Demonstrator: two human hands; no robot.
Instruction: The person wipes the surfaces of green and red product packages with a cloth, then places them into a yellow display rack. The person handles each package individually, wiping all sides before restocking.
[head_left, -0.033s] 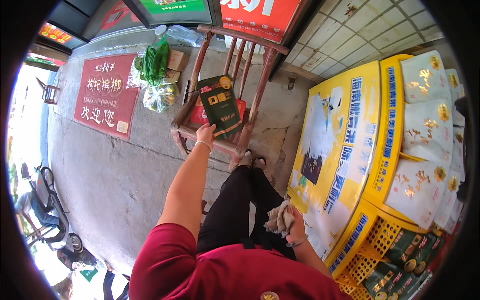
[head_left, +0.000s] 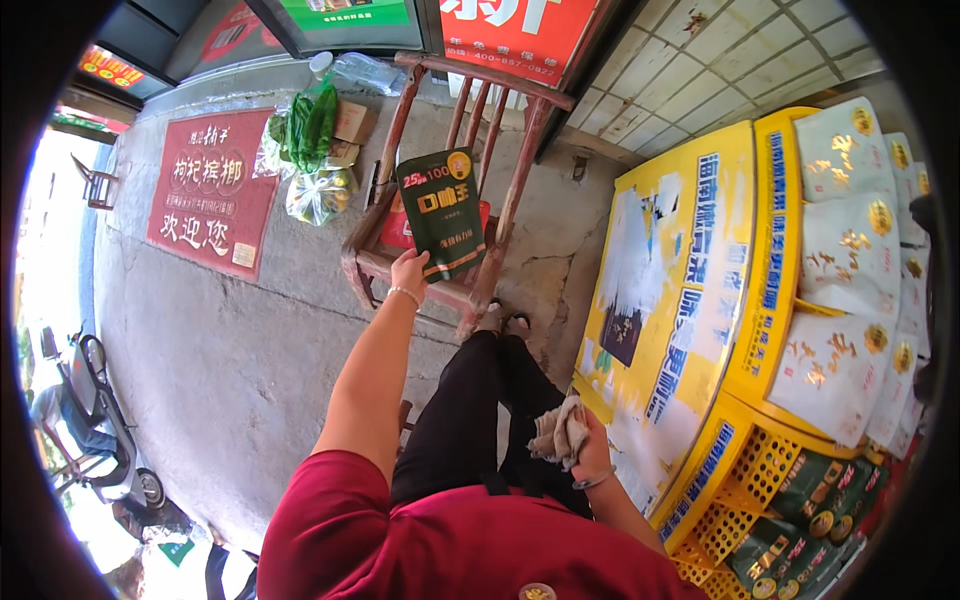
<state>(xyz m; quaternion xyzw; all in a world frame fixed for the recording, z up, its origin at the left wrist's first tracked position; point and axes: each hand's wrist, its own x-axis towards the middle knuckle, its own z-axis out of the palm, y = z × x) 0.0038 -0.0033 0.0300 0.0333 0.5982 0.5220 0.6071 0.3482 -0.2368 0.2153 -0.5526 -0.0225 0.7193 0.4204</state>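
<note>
A dark green snack pouch point(head_left: 446, 215) with gold and pink print is in front of me, held up at its lower left corner by my left hand point(head_left: 409, 273). My left arm is stretched out, and the pouch hangs over the seat of a worn reddish wooden chair point(head_left: 370, 262). Behind the pouch, a flat red item point(head_left: 396, 226) on the seat is partly hidden. Close to my right thigh, my right hand point(head_left: 596, 452) grips a crumpled greyish-beige cloth point(head_left: 560, 433).
At my right stands a yellow display rack point(head_left: 768, 300) with white pouches point(head_left: 838, 250) above and green pouches point(head_left: 815, 490) below. Left of the chair, bagged green vegetables point(head_left: 312, 125) lie near a red mat point(head_left: 205, 195). A scooter point(head_left: 105, 420) is parked at far left.
The green pouch has turned very slightly, its front showing a little more squarely. Both hands keep their holds.
</note>
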